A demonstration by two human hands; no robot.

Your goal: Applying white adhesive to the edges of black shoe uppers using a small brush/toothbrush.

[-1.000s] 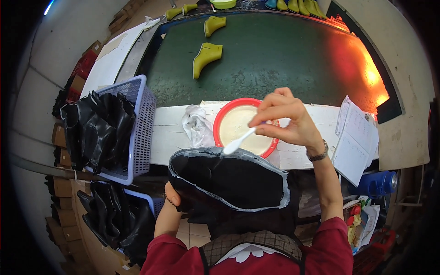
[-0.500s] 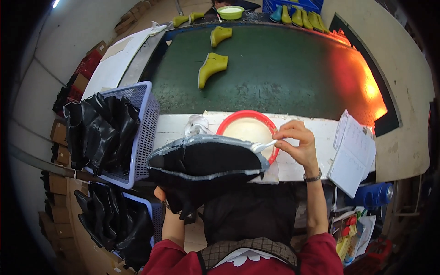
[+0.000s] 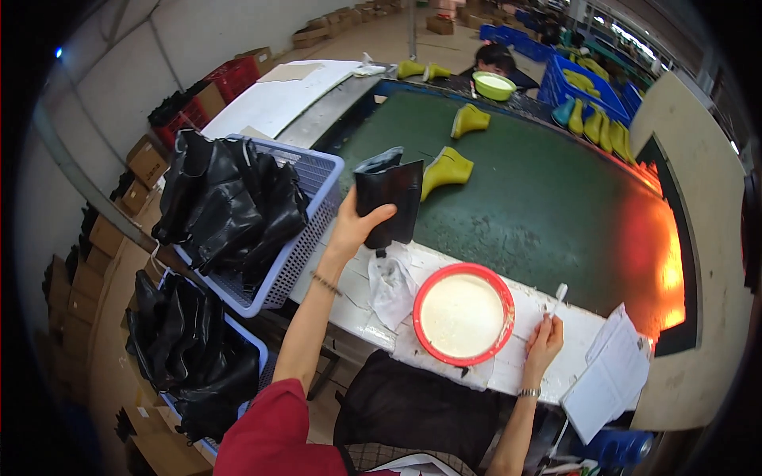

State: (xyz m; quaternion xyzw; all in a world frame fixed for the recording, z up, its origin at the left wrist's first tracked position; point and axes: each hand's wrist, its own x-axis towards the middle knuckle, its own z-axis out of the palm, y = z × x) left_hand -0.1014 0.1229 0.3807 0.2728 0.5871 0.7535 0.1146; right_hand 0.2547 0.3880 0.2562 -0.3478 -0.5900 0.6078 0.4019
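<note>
2 hands have moved apart: the left hand [image 3: 350,228] has swung the black boot upper [image 3: 390,202] forward, clasped between thumb and fingers; the right hand [image 3: 543,343] has drawn back, pinching a white brush [image 3: 560,295]. With brush and upper well apart, brushing looks paused. Between the hands sits 1 red-rimmed basin [image 3: 509,321]; 1 white cloth [image 3: 390,295] lies bodyward of the left hand. Crowding that hand, 1 purple basket [image 3: 295,266] stands leftward and 1 yellow shoe [image 3: 451,169] lies just rightward of the upper; papers [image 3: 607,385] flank the right hand.

Cardboard boxes [image 3: 148,162] stand near red crates [image 3: 233,78]
</note>
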